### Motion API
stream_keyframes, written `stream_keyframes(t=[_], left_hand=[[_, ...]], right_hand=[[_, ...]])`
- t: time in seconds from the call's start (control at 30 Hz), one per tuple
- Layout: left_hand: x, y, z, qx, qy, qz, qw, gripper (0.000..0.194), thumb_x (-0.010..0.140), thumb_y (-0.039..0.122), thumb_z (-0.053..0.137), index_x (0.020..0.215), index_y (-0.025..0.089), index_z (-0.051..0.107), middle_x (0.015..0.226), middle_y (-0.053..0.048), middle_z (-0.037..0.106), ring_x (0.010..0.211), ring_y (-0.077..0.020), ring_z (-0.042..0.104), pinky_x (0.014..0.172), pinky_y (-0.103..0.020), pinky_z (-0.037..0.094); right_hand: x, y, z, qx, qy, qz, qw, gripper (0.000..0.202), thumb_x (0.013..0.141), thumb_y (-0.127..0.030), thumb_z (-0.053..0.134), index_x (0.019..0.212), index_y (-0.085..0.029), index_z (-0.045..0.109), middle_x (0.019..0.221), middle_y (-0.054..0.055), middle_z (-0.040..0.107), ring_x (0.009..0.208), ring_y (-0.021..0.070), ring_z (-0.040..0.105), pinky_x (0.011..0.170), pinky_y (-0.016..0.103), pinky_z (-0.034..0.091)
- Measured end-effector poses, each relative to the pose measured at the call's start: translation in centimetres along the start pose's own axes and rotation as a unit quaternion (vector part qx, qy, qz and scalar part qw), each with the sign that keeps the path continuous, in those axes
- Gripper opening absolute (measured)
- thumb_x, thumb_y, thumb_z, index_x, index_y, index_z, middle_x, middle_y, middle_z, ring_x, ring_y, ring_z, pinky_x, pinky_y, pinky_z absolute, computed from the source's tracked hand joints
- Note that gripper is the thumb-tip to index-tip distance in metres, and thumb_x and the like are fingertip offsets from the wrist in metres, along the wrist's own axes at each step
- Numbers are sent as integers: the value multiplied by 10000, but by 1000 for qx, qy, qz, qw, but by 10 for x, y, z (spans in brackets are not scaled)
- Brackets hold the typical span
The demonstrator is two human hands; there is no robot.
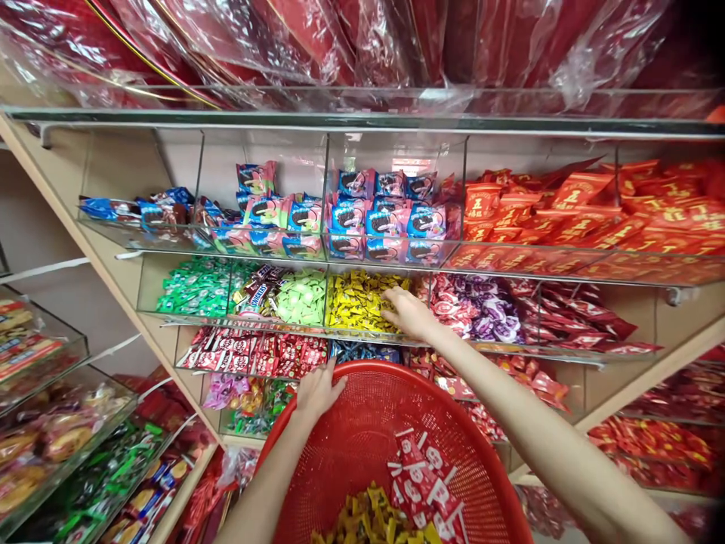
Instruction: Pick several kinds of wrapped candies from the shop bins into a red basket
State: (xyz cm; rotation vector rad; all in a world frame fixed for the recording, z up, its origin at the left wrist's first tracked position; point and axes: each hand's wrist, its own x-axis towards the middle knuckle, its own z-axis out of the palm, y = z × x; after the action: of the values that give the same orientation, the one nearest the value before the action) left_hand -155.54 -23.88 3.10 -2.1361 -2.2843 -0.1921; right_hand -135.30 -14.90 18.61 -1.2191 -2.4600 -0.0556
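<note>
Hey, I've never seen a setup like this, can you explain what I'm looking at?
No machine here, just a person's two bare hands. There's one picture, from a camera worn on their head, looking forward and down. The left hand is on the rim of a red basket containing yellow-wrapped sweets and red-and-white packets. The right hand is at a heap of yellow sweets on the shelves. Whether either hand is gripping anything is hard to tell. Other wrapped snacks fill nearby compartments.

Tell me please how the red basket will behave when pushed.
The red basket may flex slightly and feel light for its size, its wall being perforated. The yellow sweets inside look loose, so they might slide if it tilts.
</note>
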Motion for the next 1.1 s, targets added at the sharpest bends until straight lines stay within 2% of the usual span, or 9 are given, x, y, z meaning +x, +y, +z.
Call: stream_keyframes(t=[0.1,0.2,0.33,0.47,0.63,0.73,0.87,1.1], left_hand=[[0,0,0,-2,8,1,1000,597,834,558,233,1311,212,325,1050,-117,604,853,-219,598,713,-307,424],[0,0,-1,-5,6,-2,1000,594,834,553,237,1304,205,340,1062,-118,600,864,-224,596,718,-310,426],[0,2,-3,-10,2,-7,1000,586,834,549,246,1297,205,349,1068,-122,596,863,-222,597,716,-309,431],[-1,2,-5,-9,-3,-7,1000,585,835,539,255,1309,204,330,1062,-119,598,858,-219,598,699,-303,436],[-1,1,-4,-10,0,-4,1000,589,837,541,242,1310,200,331,1047,-116,602,856,-220,597,690,-300,436],[0,1,-3,-8,3,0,1000,587,839,543,234,1306,203,336,1039,-113,605,832,-219,601,676,-301,435],[0,0,-1,-5,2,3,1000,586,842,535,246,1321,205,315,1042,-114,604,842,-214,599,688,-295,429],[0,-1,-2,-6,11,11,1000,586,838,550,239,1313,216,322,1027,-108,611,841,-216,600,683,-296,424]], right_hand=[[14,2,17,-74,-12,26,997,325,766,-256,533,1073,-165,477,1094,134,464,1010,238,452,789,330,403],[21,-4,29,-105,-27,31,994,376,752,-290,561,1102,-196,459,1128,136,416,1065,269,390,786,362,410],[27,-10,36,-128,-32,48,990,385,745,-294,574,1104,-198,474,1144,147,399,1061,291,374,774,391,414],[28,-7,39,-129,-43,45,990,361,765,-250,537,1119,-209,478,1154,143,404,1055,286,374,759,371,417],[24,2,40,-92,-17,28,995,296,806,-221,447,1094,-214,518,1102,120,446,1014,251,404,735,320,420],[23,7,38,-58,-4,22,998,283,828,-213,405,1072,-221,547,1055,98,475,999,222,418,778,306,401],[21,12,34,-15,25,22,999,284,830,-196,405,1063,-207,567,1013,82,511,985,195,443,848,292,364],[15,9,17,101,94,0,990,260,826,-236,452,1041,-179,586,981,76,555,941,182,495,845,293,374]])
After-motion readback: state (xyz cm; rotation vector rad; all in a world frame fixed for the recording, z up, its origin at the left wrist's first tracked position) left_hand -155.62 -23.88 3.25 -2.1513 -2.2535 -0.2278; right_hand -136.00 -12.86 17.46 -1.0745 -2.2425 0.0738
